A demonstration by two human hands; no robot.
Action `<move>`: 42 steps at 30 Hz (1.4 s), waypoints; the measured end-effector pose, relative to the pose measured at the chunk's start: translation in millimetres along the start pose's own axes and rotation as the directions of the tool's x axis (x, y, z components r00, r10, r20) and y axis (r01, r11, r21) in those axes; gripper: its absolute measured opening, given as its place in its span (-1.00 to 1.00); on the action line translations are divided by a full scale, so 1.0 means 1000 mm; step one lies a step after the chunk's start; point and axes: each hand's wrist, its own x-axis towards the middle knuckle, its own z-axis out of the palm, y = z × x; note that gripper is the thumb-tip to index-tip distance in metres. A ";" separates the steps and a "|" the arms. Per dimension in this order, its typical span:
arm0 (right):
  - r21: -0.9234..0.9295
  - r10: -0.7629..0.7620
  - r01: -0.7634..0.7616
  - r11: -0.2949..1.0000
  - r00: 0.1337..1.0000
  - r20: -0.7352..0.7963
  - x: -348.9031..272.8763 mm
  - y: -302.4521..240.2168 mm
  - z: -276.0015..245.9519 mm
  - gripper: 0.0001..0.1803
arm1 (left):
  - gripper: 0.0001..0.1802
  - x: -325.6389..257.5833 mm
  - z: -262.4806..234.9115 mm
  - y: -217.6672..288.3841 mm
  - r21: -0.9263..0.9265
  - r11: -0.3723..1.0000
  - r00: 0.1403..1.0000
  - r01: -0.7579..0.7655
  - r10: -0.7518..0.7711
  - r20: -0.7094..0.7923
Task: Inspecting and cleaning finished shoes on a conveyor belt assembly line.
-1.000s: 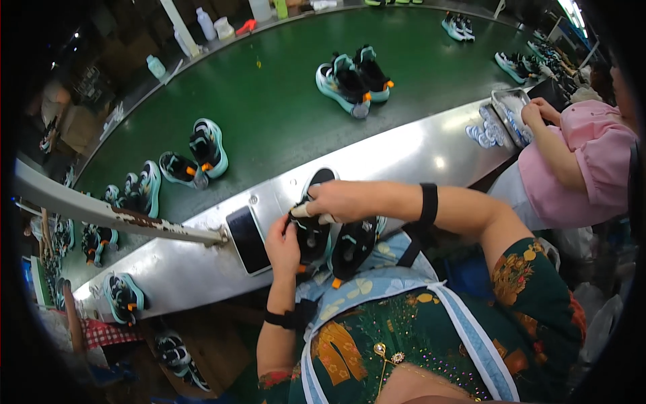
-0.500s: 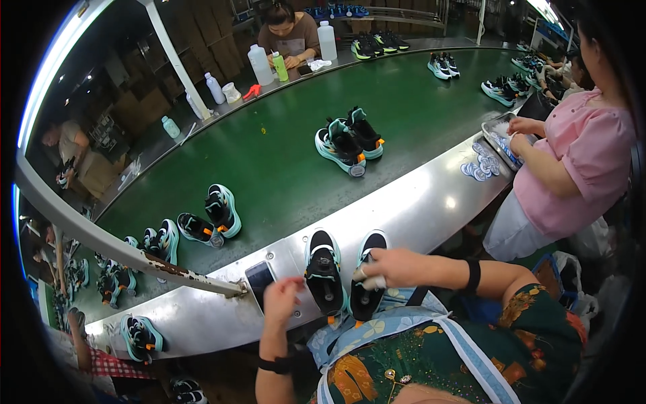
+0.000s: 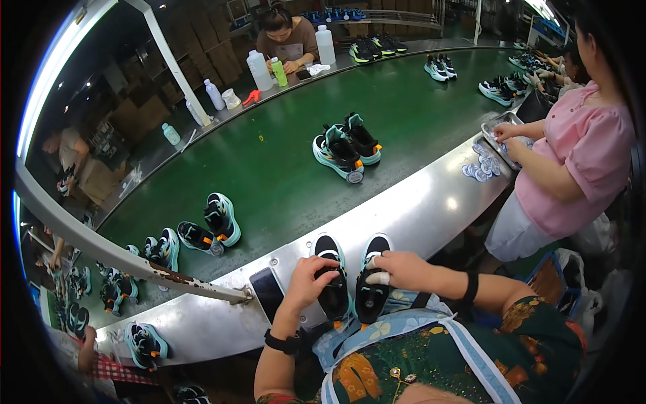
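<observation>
Two black sneakers with pale mint soles stand side by side at the metal ledge's near edge, toes pointing away from me. On the left sneaker (image 3: 334, 303), my left hand (image 3: 311, 281) bends its fingers and thumb over the tongue and laces. My right hand (image 3: 397, 271) holds the right sneaker (image 3: 371, 306) at its tongue, with light covers on some fingertips. What the fingertips pinch is partly hidden. Orange tabs show at both heels. A dark phone (image 3: 267, 291) lies just left of the shoes.
Beyond the metal ledge (image 3: 404, 202), a green belt (image 3: 269, 175) carries more sneakers, with one pair (image 3: 346, 148) ahead. A rusty white post (image 3: 202, 286) crosses the left. At right, a person in pink (image 3: 585, 148) handles a tray near round labels (image 3: 481, 165). Bottles (image 3: 259, 71) line the far edge.
My left hand has come right and down onto the left sneaker. My right hand stays at the right sneaker's tongue, its fingers slightly shifted.
</observation>
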 end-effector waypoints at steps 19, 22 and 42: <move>-0.092 -0.010 0.009 0.996 1.000 -0.008 -0.006 -0.008 -0.004 -0.65 | -0.65 -0.004 -0.004 -0.004 -0.441 0.884 0.980 0.157 -0.082 0.183; -0.025 -0.110 0.107 0.994 0.987 -0.117 -0.002 -0.005 0.002 -0.65 | -0.68 0.007 -0.007 0.013 -0.604 0.764 0.959 0.227 -0.068 0.274; -0.070 0.070 -0.080 0.994 0.989 -0.133 -0.007 -0.016 0.013 -0.78 | -0.60 0.010 -0.013 0.007 -0.561 0.800 0.961 0.211 -0.066 0.267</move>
